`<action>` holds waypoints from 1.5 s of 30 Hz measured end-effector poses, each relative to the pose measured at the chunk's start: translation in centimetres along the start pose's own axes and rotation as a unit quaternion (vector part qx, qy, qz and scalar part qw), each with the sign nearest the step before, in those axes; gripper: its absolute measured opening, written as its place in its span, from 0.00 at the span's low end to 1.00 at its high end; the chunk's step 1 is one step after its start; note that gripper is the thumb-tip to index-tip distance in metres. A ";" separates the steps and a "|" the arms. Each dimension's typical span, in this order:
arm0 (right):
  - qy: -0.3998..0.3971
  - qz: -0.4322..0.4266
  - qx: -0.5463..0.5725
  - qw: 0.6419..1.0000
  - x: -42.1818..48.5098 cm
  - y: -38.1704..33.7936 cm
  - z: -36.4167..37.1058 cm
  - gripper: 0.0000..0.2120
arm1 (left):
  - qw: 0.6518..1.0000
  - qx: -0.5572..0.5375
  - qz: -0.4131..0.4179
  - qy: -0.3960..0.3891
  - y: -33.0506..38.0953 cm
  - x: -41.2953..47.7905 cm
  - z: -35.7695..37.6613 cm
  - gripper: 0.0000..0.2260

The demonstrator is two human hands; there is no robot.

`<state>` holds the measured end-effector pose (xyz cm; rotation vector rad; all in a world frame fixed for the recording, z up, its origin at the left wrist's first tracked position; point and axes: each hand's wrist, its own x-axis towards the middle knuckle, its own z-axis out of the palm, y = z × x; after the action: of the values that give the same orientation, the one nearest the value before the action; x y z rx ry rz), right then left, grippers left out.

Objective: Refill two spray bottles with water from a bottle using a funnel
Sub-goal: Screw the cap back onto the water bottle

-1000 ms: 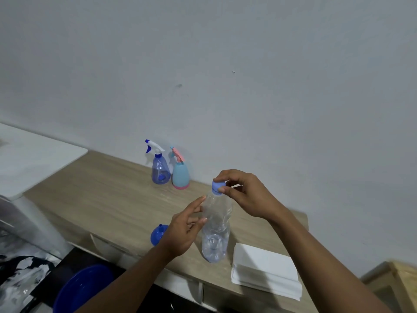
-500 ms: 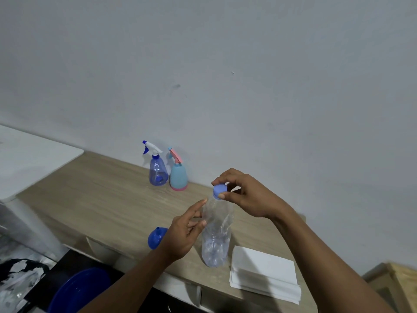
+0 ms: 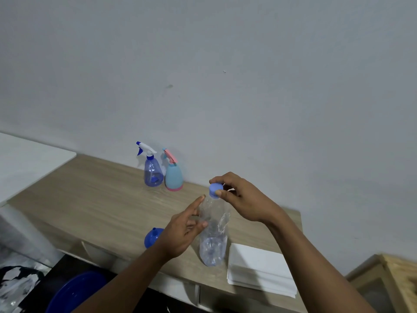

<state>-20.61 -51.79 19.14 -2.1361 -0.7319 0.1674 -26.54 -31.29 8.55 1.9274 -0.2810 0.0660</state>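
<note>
Head camera: the clear, crinkled plastic water bottle (image 3: 214,236) stands on the wooden desk (image 3: 94,199). The right hand (image 3: 243,199) pinches its blue cap (image 3: 215,190), turned a bit more than a second ago, so the cap is likely coming loose. The left hand (image 3: 184,231) is open, fingers just brushing the bottle's side, not gripping. The blue funnel (image 3: 151,237) lies just behind it. The clear blue spray bottle (image 3: 153,170) and the teal-and-pink spray bottle (image 3: 173,175) wait by the wall with tops on. White folded papers (image 3: 261,268) sit beside the bottle.
</note>
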 end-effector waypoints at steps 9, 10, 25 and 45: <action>0.099 0.035 0.066 0.992 -0.1 0.5 1.1 0.14 | 1.000 -0.020 -0.006 0.000 0.2 0.0 0.5 0.28; 0.080 0.033 0.062 0.994 -0.1 0.6 0.8 0.15 | 1.000 -0.020 -0.006 -0.002 0.3 0.1 0.5 0.28; 0.049 0.008 0.041 0.998 -0.5 1.1 1.0 0.16 | 0.999 -0.030 -0.019 0.014 -0.3 0.4 1.0 0.29; 0.290 0.017 0.152 0.945 -4.7 4.8 6.9 0.29 | 0.999 0.007 -0.022 -0.027 -2.3 0.0 1.2 0.31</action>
<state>-24.84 -51.95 10.44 -1.7660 -0.2975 -0.3050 -26.15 -31.59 5.96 1.9509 -0.2735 -0.0129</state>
